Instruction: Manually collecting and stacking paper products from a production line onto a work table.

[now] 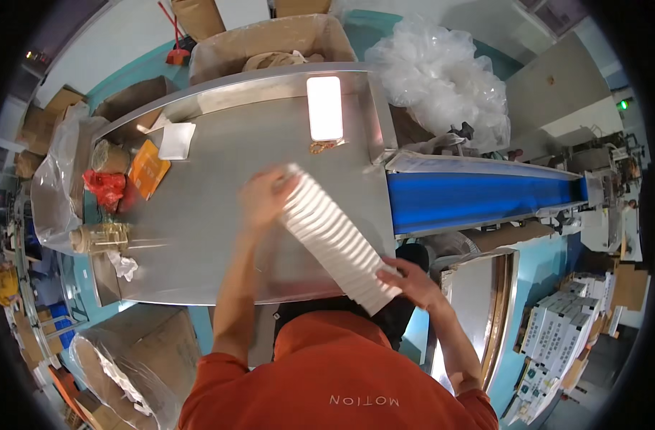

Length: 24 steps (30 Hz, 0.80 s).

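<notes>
A long row of flat white pieces [334, 233], packed face to face like a stack on its side, slants across the near edge of the metal table [213, 236]. At its far left end my left hand [264, 193] is closed, somewhat blurred, with fingers and thumb on the end pieces. My right hand [410, 282] grips the near right end, fingers bent over the top. The row spans the gap between both hands, and its near end hangs past the table edge, close to my body. What exactly the white pieces are I cannot make out.
On the table lie a bright white phone-like slab [324, 109], an orange packet [149, 169], a white square packet [177, 141], a red plastic bag [104, 188], a tape roll [109, 156] and a clear jar [102, 238]. A raised metal rim borders it. Right is a blue conveyor belt [478, 197].
</notes>
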### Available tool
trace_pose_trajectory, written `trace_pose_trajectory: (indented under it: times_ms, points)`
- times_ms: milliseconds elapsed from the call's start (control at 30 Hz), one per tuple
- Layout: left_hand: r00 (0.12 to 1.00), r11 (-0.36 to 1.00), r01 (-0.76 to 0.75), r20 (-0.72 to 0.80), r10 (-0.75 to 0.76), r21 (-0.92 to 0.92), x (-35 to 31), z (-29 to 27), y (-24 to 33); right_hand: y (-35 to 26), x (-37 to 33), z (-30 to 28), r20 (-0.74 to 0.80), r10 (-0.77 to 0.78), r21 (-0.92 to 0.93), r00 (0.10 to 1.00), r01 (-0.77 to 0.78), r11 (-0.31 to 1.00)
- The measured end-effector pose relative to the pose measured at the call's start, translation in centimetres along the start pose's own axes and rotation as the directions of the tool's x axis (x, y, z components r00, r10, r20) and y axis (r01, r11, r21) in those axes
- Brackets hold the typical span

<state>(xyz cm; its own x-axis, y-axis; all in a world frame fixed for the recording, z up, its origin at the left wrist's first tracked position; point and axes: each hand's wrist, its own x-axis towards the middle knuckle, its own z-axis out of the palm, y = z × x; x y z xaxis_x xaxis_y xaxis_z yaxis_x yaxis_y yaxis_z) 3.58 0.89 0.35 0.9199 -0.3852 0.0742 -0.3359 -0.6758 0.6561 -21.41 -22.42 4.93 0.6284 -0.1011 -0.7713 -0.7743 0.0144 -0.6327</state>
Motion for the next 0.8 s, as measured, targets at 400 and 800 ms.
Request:
trace_pose_trajectory:
  times_ms: [400,800]
  points:
    - [0.707,0.811,0.532,-0.4,-0.583,-0.242,-13.3,-7.9,-4.4,-0.6,7.6,2.3,-0.284,-0.329,0.279,0.901,0.406,0.87]
    - [0.819,0.803,0.365,-0.573,-0.036,0.471,-13.3,-8.4,-5.7,0.6,5.9,-0.4,-0.027,-0.16,0.309,0.987,0.16,0.937]
